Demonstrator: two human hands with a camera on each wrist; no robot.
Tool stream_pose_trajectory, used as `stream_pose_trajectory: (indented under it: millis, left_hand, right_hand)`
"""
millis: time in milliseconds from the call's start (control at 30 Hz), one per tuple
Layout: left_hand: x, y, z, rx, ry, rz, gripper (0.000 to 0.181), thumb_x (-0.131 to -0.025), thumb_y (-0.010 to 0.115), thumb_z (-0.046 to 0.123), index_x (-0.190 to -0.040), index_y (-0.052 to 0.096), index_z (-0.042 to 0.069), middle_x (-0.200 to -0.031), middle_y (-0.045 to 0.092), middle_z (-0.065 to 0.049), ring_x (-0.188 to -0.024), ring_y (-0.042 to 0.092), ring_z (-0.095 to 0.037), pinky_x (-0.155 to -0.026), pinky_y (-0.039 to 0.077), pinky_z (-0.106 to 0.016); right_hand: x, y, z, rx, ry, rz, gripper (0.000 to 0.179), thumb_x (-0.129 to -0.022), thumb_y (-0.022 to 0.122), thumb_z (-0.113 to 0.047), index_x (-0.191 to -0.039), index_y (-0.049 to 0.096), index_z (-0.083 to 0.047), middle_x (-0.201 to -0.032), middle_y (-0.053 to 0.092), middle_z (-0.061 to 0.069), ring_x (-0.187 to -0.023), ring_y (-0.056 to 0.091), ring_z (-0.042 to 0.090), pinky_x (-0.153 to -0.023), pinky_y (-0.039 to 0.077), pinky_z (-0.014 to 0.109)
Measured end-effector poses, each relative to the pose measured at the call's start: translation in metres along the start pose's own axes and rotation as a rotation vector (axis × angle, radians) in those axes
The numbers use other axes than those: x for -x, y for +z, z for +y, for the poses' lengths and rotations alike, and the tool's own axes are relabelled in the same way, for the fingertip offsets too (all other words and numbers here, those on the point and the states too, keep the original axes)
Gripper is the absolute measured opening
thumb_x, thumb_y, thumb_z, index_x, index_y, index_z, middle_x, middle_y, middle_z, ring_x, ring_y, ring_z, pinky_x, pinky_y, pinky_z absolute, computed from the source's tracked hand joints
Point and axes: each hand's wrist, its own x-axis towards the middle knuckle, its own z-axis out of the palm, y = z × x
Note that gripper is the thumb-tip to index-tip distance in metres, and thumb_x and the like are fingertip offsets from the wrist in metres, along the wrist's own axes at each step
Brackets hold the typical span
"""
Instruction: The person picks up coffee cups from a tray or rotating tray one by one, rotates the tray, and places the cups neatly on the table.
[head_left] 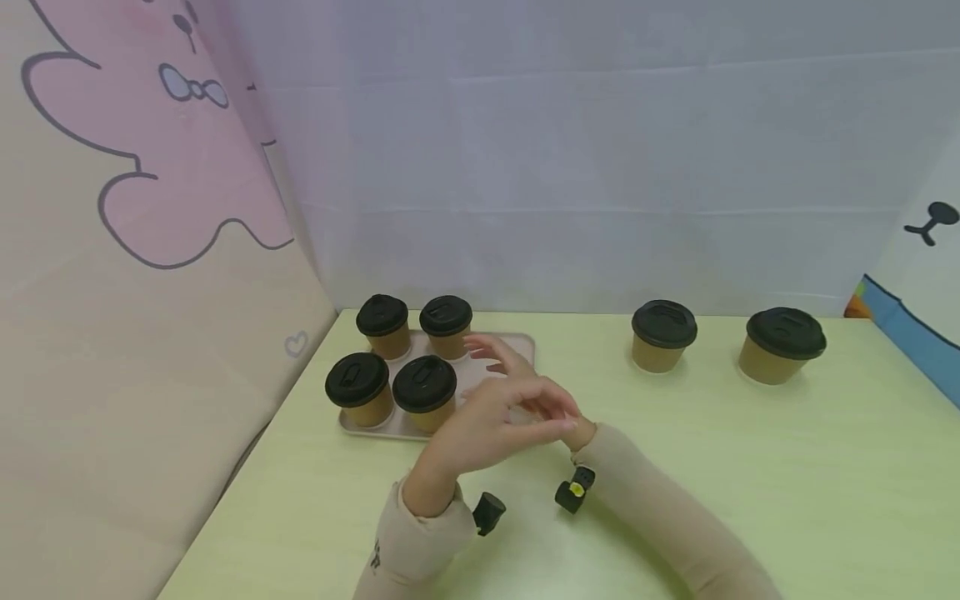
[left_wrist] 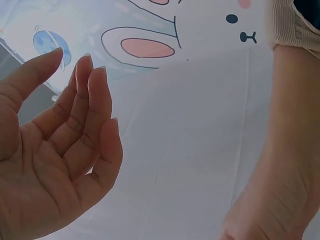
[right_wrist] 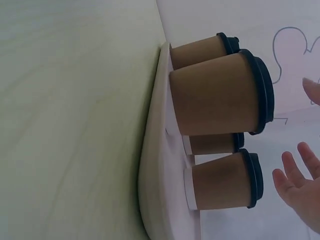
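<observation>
Several brown paper cups with black lids stand on a pale pink tray (head_left: 517,340) at the left of the table. My right hand (right_wrist: 305,192) is beside the near-right cup (right_wrist: 220,95) and the far-right cup (right_wrist: 222,181), fingers spread and holding nothing. In the head view, my left hand (head_left: 483,423) hangs in front of the right hand and partly hides it. The left hand's loosely bent fingers (left_wrist: 100,95) hold nothing, as the left wrist view shows. Both hands are apart from the lids.
Two more lidded cups stand apart at the table's back right, the nearer-to-middle cup (head_left: 660,335) and the outer cup (head_left: 780,343). The pale yellow-green table (head_left: 825,483) meets a white curtain (head_left: 600,167) behind and a printed curtain (head_left: 150,333) at the left.
</observation>
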Motion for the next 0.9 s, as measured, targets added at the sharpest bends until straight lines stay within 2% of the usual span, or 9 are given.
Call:
stream_pose_trajectory:
  millis: [100, 200, 333, 400, 500, 567, 667, 733, 900]
  left_hand:
    - [0.0, 0.0, 0.002, 0.038, -0.009, -0.034, 0.014, -0.086, 0.063, 0.013, -0.099, 0.064, 0.007, -0.084, 0.067, -0.004, -0.082, 0.059, -0.001, -0.082, 0.049, -0.021]
    - [0.0, 0.0, 0.003, 0.085, -0.036, -0.058, 0.015, -0.086, 0.063, 0.011, -0.1, 0.064, 0.005, -0.085, 0.066, -0.007, -0.081, 0.058, 0.0, -0.081, 0.05, -0.02]
    - [-0.002, 0.003, 0.005, 0.129, -0.064, -0.087, 0.016, -0.086, 0.064, 0.01, -0.101, 0.064, 0.004, -0.089, 0.067, -0.01, -0.078, 0.057, 0.001, -0.078, 0.05, -0.021]
    - [-0.004, 0.005, 0.005, 0.121, -0.059, -0.093, 0.016, -0.085, 0.064, 0.01, -0.1, 0.064, 0.004, -0.09, 0.068, -0.009, -0.078, 0.058, 0.002, -0.078, 0.05, -0.021]
    - [-0.006, 0.008, 0.005, 0.102, -0.034, -0.096, 0.016, -0.085, 0.065, 0.011, -0.099, 0.065, 0.005, -0.089, 0.069, -0.007, -0.078, 0.057, 0.003, -0.079, 0.049, -0.019]
    - [-0.007, 0.01, 0.005, 0.099, -0.015, -0.1, 0.015, -0.085, 0.065, 0.01, -0.099, 0.065, 0.005, -0.088, 0.069, -0.007, -0.078, 0.057, 0.004, -0.077, 0.049, -0.017]
    - [-0.008, 0.012, 0.004, 0.101, 0.011, -0.104, 0.014, -0.084, 0.065, 0.009, -0.098, 0.065, 0.005, -0.087, 0.068, -0.008, -0.078, 0.056, 0.005, -0.075, 0.049, -0.016]
    - [-0.008, 0.013, 0.004, 0.101, 0.021, -0.104, 0.013, -0.084, 0.065, 0.009, -0.097, 0.065, 0.005, -0.087, 0.068, -0.008, -0.078, 0.055, 0.006, -0.073, 0.049, -0.016]
    - [-0.007, 0.014, 0.003, 0.097, 0.018, -0.103, 0.012, -0.085, 0.065, 0.01, -0.096, 0.065, 0.007, -0.085, 0.067, -0.006, -0.078, 0.055, 0.006, -0.072, 0.049, -0.015]
  right_hand:
    - [-0.005, 0.013, 0.021, 0.05, -0.057, -0.032, 0.083, -0.072, 0.078, -0.019, -0.141, 0.03, -0.016, -0.139, 0.039, 0.009, -0.122, 0.042, 0.032, -0.092, 0.041, 0.049]
    - [-0.008, 0.024, 0.026, 0.081, -0.06, -0.032, 0.093, -0.068, 0.081, -0.018, -0.142, 0.025, -0.013, -0.142, 0.032, 0.014, -0.123, 0.039, 0.037, -0.092, 0.04, 0.053]
    - [-0.011, 0.033, 0.006, 0.042, 0.028, -0.049, 0.099, -0.065, 0.08, -0.003, -0.142, 0.02, -0.005, -0.145, 0.024, 0.021, -0.123, 0.033, 0.048, -0.092, 0.033, 0.064]
    - [-0.012, 0.036, 0.003, 0.016, 0.081, -0.059, 0.102, -0.065, 0.08, -0.003, -0.143, 0.016, -0.003, -0.145, 0.021, 0.023, -0.125, 0.031, 0.048, -0.095, 0.03, 0.065]
    - [-0.011, 0.041, 0.001, 0.001, 0.124, -0.056, 0.108, -0.067, 0.082, -0.016, -0.146, 0.009, -0.009, -0.145, 0.02, 0.025, -0.127, 0.031, 0.047, -0.097, 0.028, 0.065]
    - [-0.01, 0.044, 0.002, -0.002, 0.13, -0.041, 0.111, -0.067, 0.082, -0.03, -0.147, 0.006, -0.014, -0.144, 0.021, 0.027, -0.126, 0.033, 0.047, -0.097, 0.028, 0.065]
    - [-0.01, 0.048, 0.004, -0.022, 0.144, -0.025, 0.113, -0.066, 0.08, -0.042, -0.148, 0.004, -0.021, -0.144, 0.021, 0.026, -0.126, 0.033, 0.046, -0.097, 0.028, 0.064]
    - [-0.012, 0.05, 0.006, -0.022, 0.157, -0.027, 0.114, -0.065, 0.081, -0.042, -0.147, 0.004, -0.022, -0.144, 0.021, 0.026, -0.126, 0.033, 0.044, -0.098, 0.029, 0.063]
    - [-0.016, 0.056, 0.011, -0.009, 0.179, -0.061, 0.114, -0.063, 0.085, -0.022, -0.147, 0.009, -0.015, -0.146, 0.022, 0.022, -0.132, 0.029, 0.036, -0.105, 0.027, 0.057]
